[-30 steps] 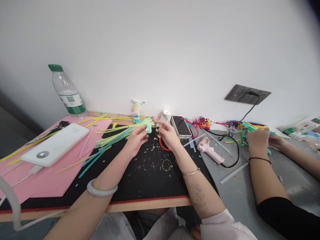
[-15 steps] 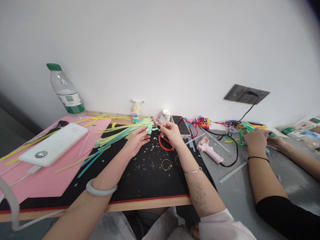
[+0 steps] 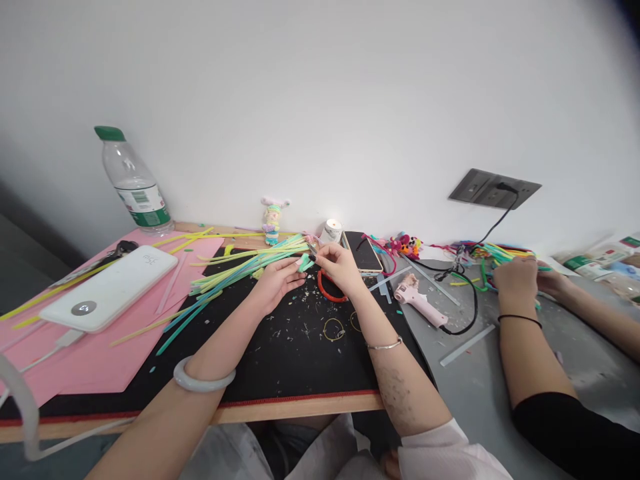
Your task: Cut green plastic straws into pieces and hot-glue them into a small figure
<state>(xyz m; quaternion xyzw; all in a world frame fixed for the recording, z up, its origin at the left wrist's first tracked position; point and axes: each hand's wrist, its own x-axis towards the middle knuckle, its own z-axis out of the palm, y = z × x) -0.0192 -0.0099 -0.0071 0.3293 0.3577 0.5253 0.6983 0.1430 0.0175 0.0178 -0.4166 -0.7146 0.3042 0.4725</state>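
Small green piece [image 3: 303, 263] sits between the hands, pinched in the left hand's [image 3: 275, 284] fingertips, so left is nearer. Right hand [image 3: 340, 270] is just beside it, on the right; can't tell if it's closed on anything. Long axis too small to call. Pastel stems [image 3: 227, 272] lie left, beyond the left hand.

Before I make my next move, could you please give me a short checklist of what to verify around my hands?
1. Green piece held by left hand: ok, at the fingertips.
2. Right hand close to the piece: ok.
3. What the right hand grips: cannot tell, too small.
4. Black mat free of scraps: not ok, bits scattered.
5. Pink glue gun apart from both hands: ok.
6. Small doll upright: ok.
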